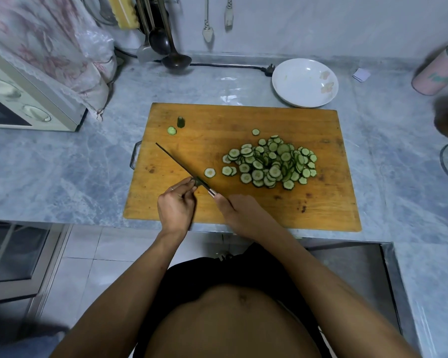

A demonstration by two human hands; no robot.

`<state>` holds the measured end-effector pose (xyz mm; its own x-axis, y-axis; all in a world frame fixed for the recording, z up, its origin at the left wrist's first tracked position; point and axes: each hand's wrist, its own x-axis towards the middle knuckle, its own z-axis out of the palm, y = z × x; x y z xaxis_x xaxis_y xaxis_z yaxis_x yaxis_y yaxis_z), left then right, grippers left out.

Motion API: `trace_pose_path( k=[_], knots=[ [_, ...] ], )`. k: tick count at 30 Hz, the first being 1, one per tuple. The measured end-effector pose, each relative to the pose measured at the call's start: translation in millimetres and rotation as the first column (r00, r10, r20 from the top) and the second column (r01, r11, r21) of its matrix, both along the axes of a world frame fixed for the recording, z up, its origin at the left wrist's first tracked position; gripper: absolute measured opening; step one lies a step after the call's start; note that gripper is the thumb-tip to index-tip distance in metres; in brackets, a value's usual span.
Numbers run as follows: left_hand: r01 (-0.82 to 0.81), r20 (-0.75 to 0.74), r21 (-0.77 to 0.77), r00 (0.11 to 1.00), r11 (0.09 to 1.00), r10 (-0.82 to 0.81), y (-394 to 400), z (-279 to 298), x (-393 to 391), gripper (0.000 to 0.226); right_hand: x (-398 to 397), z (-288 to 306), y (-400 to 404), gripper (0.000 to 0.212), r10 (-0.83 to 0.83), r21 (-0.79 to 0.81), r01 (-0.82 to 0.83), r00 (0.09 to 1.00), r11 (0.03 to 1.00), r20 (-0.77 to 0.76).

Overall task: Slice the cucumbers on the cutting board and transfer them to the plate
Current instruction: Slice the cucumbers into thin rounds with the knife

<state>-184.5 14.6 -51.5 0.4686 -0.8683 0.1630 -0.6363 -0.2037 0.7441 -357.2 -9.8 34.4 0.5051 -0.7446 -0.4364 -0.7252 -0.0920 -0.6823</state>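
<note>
Left hand (pixel 176 202) pinches a last small cucumber stub (pixel 197 182) against the knife (pixel 181 166), while the right hand (pixel 239 210) grips the knife handle near the cutting board's (pixel 321 202) front edge. With so little left, fingertips should stay back from the blade. Slices (pixel 270 162) lie heaped mid-board, 2 end pieces (pixel 176 126) at far left, and the plate (pixel 305 82) waits behind.

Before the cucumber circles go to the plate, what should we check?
1. Slicing done: not ok, the left hand pinches a last small green cucumber bit against the thin dark knife blade.
2. Right hand grips the knife: ok.
3. Pile of round green cucumber slices on the wooden cutting board: ok.
4. White round plate empty: ok.
5. Stem end apart: ok.
</note>
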Motion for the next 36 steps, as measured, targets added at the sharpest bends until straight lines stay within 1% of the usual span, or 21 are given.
trace_pose_path(
  k=[4, 10, 14, 19, 24, 28, 32, 34, 36],
  knots=[
    [0.002, -0.004, 0.003, 1.000, 1.000, -0.002, -1, 1, 1, 0.027, -13, 10, 7, 0.053, 0.029, -0.029, -0.029, 0.999, 0.999, 0.017],
    [0.026, 0.040, 0.009, 0.999, 1.000, -0.026, 1, 3, 0, 0.029, -17, 19, 15, 0.053, 0.022, -0.044, -0.020, 0.998, 0.999, 0.052],
    [-0.001, 0.032, 0.008, 1.000, 1.000, 0.000, 1, 4, -2, 0.029, -15, 19, 18, 0.055, 0.002, -0.054, 0.001, 0.998, 0.999, 0.060],
    [0.002, 0.043, 0.005, 0.999, 1.000, -0.002, 0, 5, -4, 0.030, -10, 15, 13, 0.053, 0.009, -0.021, -0.008, 0.999, 1.000, 0.042],
    [-0.007, 0.048, 0.006, 0.999, 1.000, 0.006, 3, 6, -7, 0.029, 8, -8, 5, 0.050, 0.018, -0.001, -0.018, 1.000, 1.000, -0.016],
    [-0.044, -0.016, -0.002, 0.999, 0.999, 0.044, 1, 7, -5, 0.024, 4, -6, 0, 0.052, 0.003, -0.008, -0.003, 1.000, 1.000, -0.005],
    [-0.073, -0.044, -0.042, 0.997, 0.996, 0.071, 5, 10, -2, 0.019, -14, 5, -8, 0.053, -0.001, -0.069, 0.003, 1.000, 0.998, 0.026],
    [-0.057, -0.025, -0.025, 0.998, 0.998, 0.057, 4, 10, 3, 0.021, -24, 10, -10, 0.052, 0.010, -0.143, -0.005, 0.999, 0.990, 0.037],
    [-0.046, -0.011, -0.006, 0.999, 0.999, 0.046, 2, 12, 6, 0.023, -34, 15, -15, 0.048, 0.028, -0.227, -0.030, 1.000, 0.973, -0.015]
  ],
)
